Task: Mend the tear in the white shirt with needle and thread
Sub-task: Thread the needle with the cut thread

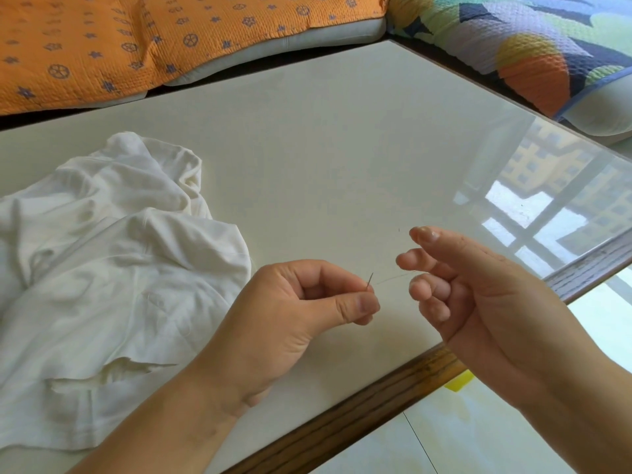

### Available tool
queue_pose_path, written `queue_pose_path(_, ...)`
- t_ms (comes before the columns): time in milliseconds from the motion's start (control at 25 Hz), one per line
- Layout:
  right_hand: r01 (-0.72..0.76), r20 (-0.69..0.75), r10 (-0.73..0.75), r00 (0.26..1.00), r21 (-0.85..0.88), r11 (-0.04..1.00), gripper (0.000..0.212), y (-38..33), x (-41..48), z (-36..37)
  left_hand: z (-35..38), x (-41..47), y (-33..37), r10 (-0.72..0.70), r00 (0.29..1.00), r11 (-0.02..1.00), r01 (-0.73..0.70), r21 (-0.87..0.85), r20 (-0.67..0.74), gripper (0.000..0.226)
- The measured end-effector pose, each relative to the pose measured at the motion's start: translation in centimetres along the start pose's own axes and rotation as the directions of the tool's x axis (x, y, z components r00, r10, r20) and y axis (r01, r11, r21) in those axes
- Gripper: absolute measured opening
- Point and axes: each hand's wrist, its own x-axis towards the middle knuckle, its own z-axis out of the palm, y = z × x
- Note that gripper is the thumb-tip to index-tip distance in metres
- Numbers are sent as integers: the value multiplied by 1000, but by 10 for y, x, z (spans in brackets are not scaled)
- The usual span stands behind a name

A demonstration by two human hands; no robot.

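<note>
Left hand (307, 302) is seen with thumb and forefinger pinched on the needle (369, 282). A fine thread (393, 277) is run from it to the loosely curled fingers (422, 287) of the right hand (485, 302) just beside, thumb raised apart; whether the thread is gripped there cannot be told. The crumpled white shirt (119, 261) is laid on the table (342, 148) left of the left hand, its tear (136, 367) beside that wrist. Beyond both hands, an orange cushion (102, 46) and a multicoloured cushion (530, 56) are set along the table's far edges.
</note>
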Motion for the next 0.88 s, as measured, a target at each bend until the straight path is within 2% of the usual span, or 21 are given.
queue_pose_path(320, 0, -23, 3, 1000, 98, 995, 13, -2, 5, 0, -4, 2, -1, -6, 999, 1000, 7, 19, -42, 19)
queue_pose_path(480, 9, -27, -6, 1000, 117, 993, 9, -2, 5, 0, -3, 2, -1, -18, 999, 1000, 20, 24, -45, 18)
queue_pose_path(880, 62, 12, -63, 998, 62, 996, 11, -4, 1, 1, -3, 2, -2, -31, 998, 999, 32, 37, -48, 19)
